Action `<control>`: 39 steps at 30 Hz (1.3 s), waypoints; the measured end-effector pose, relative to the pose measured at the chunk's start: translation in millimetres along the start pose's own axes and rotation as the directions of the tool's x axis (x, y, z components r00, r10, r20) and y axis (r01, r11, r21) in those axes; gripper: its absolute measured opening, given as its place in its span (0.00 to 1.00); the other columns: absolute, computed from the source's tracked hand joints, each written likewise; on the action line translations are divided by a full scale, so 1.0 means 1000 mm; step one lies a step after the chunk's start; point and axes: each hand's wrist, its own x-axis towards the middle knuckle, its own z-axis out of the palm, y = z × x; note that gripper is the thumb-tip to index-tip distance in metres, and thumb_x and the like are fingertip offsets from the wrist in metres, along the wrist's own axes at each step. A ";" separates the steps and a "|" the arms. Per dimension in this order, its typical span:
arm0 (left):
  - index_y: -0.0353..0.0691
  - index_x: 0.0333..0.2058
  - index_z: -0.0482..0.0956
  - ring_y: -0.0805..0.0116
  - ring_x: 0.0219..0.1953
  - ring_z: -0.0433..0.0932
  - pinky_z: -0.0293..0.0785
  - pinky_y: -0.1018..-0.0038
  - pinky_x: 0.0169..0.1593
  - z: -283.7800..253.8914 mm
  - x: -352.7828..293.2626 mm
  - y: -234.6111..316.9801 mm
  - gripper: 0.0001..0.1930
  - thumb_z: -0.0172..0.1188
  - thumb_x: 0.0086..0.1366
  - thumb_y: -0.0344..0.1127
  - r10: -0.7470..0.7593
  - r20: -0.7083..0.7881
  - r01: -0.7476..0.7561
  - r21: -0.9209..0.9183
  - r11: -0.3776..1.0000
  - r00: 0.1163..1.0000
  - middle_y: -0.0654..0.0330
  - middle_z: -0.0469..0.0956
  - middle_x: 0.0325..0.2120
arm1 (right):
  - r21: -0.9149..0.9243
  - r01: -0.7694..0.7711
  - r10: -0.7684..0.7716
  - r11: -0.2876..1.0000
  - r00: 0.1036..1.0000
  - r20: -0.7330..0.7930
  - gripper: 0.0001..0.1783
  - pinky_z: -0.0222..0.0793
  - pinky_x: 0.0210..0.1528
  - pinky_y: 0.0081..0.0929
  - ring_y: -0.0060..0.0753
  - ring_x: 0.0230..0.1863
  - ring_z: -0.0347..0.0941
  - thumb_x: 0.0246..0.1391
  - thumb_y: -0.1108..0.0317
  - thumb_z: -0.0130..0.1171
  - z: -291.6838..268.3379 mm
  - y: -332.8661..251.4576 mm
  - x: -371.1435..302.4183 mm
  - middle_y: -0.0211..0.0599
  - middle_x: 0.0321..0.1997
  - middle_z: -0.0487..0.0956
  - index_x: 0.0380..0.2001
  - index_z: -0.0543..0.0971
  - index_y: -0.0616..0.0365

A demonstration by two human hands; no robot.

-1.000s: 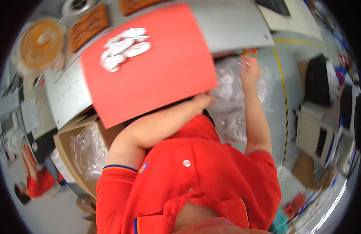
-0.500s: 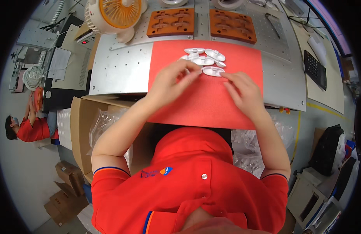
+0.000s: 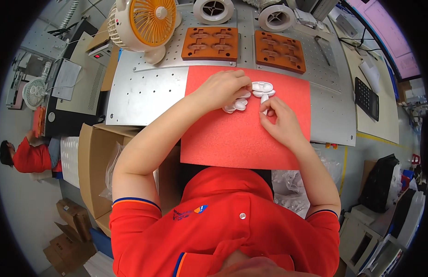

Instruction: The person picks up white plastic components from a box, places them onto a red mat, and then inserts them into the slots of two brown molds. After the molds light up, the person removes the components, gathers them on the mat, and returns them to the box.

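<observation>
White shells [image 3: 262, 87] shifted, fingers [image 3: 242, 83] covering some, blocks [image 3: 210, 44] beyond.

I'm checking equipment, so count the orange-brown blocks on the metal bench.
2. The left block sits between the fan and the right block; both lie just beyond the red mat, fully in view.

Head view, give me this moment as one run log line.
left hand: at white pieces, grip hidden | right hand: pinching white piece | red mat: under pieces | brown blocks: beyond mat
</observation>
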 end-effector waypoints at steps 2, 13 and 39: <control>0.44 0.36 0.79 0.62 0.40 0.76 0.72 0.62 0.42 -0.002 -0.003 -0.002 0.08 0.62 0.57 0.36 0.002 -0.020 -0.003 -0.031 1.000 1.000 0.61 0.76 0.33 | 0.354 -0.098 0.074 0.930 0.994 0.080 0.07 0.67 0.37 0.17 0.19 0.33 0.69 0.51 0.74 0.60 -0.003 0.004 0.001 0.27 0.33 0.74 0.33 0.73 0.57; 0.42 0.42 0.78 0.65 0.39 0.78 0.74 0.66 0.41 -0.023 0.003 0.002 0.13 0.62 0.57 0.37 -0.017 0.067 0.021 -0.073 0.997 0.998 0.61 0.77 0.33 | -0.164 0.084 -0.100 0.983 0.991 -0.088 0.09 0.68 0.41 0.31 0.38 0.37 0.72 0.49 0.74 0.55 -0.047 0.026 0.029 0.36 0.35 0.75 0.36 0.73 0.56; 0.44 0.39 0.78 0.61 0.47 0.75 0.74 0.67 0.47 -0.061 -0.030 -0.052 0.10 0.55 0.58 0.25 0.033 0.242 -0.091 0.237 0.967 0.970 0.64 0.73 0.48 | 0.090 -0.049 0.046 0.995 0.998 0.035 0.10 0.64 0.36 0.17 0.18 0.32 0.66 0.56 0.68 0.60 -0.036 0.028 0.076 0.26 0.34 0.76 0.40 0.77 0.60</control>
